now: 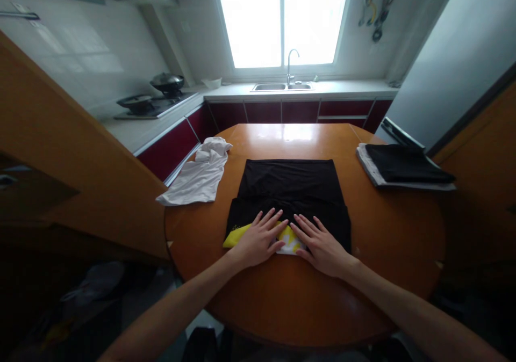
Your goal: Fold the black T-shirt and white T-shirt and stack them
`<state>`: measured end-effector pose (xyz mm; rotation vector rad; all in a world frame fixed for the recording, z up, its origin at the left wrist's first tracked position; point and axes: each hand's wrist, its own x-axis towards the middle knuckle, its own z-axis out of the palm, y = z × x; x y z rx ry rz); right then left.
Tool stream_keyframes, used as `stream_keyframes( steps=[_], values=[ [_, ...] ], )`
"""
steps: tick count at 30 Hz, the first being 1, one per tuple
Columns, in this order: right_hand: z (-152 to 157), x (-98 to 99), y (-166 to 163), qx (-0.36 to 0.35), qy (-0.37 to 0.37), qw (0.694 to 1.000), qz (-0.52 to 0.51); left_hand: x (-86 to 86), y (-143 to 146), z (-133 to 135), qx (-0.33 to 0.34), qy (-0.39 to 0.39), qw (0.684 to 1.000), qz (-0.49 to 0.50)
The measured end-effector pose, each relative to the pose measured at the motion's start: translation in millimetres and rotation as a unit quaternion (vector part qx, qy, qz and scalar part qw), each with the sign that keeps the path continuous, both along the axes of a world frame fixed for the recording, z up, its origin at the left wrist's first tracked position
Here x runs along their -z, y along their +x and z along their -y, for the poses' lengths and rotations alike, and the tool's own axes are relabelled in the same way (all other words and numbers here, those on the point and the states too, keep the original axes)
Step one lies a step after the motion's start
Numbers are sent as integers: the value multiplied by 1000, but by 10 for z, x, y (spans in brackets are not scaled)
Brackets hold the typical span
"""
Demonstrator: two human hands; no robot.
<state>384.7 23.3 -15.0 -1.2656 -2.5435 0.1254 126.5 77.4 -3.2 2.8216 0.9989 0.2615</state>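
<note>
A black garment [289,187] with a yellow and white print at its near edge lies partly folded on a round wooden table [387,233]. My left hand [258,240] lies flat on its near edge, fingers spread. Just to the right, my right hand [320,244] also presses flat on the cloth, fingers stretched out. The two hands nearly touch at the fingertips, over the printed patch. Neither hand grips anything.
A crumpled white garment [199,175] hangs over the table's left edge. A stack of folded clothes, black on top of white [403,166], sits at the right. Behind are a counter with a sink [282,86], a stove with pans [155,101] and a bright window.
</note>
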Motion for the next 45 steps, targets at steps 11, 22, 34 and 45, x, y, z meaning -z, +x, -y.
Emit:
stream_keyframes(
  steps=[11,22,34,45],
  values=[
    [85,-89,205,-2,4,1000,-23,-163,-244,62,1,-28,997,69],
    [403,201,1060,75,48,992,-94,-121,-1578,197,-81,5,988,134],
    [526,237,1157,69,92,988,-104,3,-1490,193,-59,79,991,89],
    [509,97,1077,62,126,979,-147,-82,-1428,224,-63,76,989,106]
  ],
)
